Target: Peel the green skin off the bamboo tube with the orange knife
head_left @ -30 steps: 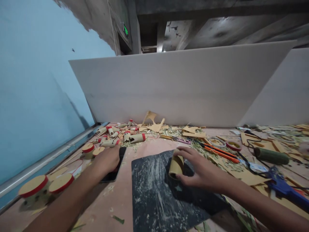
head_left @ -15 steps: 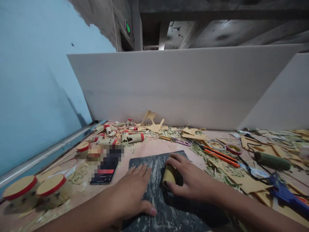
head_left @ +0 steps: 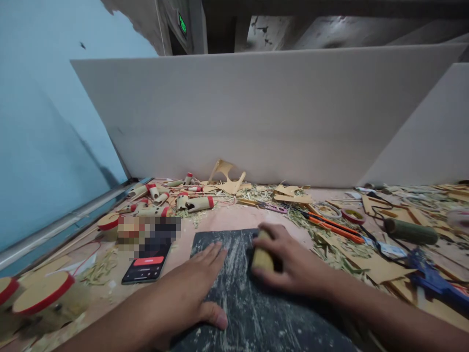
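Note:
My right hand (head_left: 282, 256) is wrapped round a short bamboo tube (head_left: 262, 253), thumb at its near end and fingers over the far end. The tube lies against a dark, scuffed sheet (head_left: 238, 303) marked with pale streaks, which looks like sandpaper. My left hand (head_left: 200, 283) rests flat on the left part of this sheet, fingers stretched forward and thumb out to the side, holding nothing. The palm side of the right hand and part of the tube are hidden.
Bamboo pieces with red bands (head_left: 198, 204) lie at the back left, and larger red-rimmed drums (head_left: 44, 298) at the near left. A phone (head_left: 146, 268) lies beside the sheet. To the right are an orange cutter (head_left: 335, 229), green bamboo (head_left: 410, 231), a blue glue gun (head_left: 432, 278) and shavings.
The tube in my right hand has turned and shifted slightly on the dark sheet. My left hand stays flat on it. The camera view has tilted down and moved a little.

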{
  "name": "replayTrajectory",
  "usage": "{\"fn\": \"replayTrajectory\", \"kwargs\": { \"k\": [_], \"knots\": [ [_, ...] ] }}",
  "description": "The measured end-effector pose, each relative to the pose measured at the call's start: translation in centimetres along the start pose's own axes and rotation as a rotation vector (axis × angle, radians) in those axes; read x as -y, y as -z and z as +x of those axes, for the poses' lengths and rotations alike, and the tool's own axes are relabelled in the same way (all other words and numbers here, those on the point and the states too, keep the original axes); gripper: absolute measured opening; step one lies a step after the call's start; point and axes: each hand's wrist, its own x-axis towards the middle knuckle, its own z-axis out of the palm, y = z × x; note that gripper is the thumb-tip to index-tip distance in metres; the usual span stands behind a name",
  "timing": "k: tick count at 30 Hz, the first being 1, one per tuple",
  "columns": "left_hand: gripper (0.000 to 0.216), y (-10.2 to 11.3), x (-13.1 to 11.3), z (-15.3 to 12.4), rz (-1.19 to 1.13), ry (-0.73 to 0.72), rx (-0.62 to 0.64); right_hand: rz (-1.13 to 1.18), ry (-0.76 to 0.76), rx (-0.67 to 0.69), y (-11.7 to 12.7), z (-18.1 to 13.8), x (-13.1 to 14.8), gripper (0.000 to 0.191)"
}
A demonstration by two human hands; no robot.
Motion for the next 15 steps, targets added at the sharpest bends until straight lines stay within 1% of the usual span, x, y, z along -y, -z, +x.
{"fn": "replayTrajectory", "kwargs": {
  "k": [2,3,4,7,8,9,11,12,15],
  "knots": [
    [0.114,-0.06,0.03,0.01,-0.013,0.005,0.003,0.057,0.162,0.116,-0.15,-0.23,0.55,0.057],
    [0.114,-0.1,0.07,0.0,-0.022,0.003,0.004,0.067,0.2,0.145,-0.15,-0.3,0.74,0.057],
    [0.114,-0.13,0.11,-0.01,-0.029,0.0,0.004,0.055,0.181,0.139,-0.11,-0.34,0.82,0.056],
    [0.114,-0.18,0.23,-0.05,-0.043,-0.014,-0.008,-0.03,-0.018,0.011,-0.1,-0.36,0.83,0.051],
    [0.112,-0.18,0.25,-0.05,-0.038,-0.019,-0.015,-0.029,-0.017,0.011,-0.19,-0.39,0.91,0.052],
    [0.111,-0.16,0.26,-0.05,-0.028,-0.024,-0.017,0.005,0.048,0.037,-0.29,-0.42,1.03,0.055],
    [0.11,-0.11,0.24,-0.03,-0.004,-0.037,-0.014,0.068,0.231,0.147,-0.44,-0.4,1.17,0.061],
    [0.11,-0.09,0.23,-0.01,0.006,-0.042,-0.011,0.067,0.244,0.165,-0.42,-0.33,1.11,0.06],
    [0.112,-0.2,0.34,0.13,0.007,-0.042,-0.014,-0.031,0.046,0.06,-0.16,-0.05,0.61,0.058]
  ]
}}
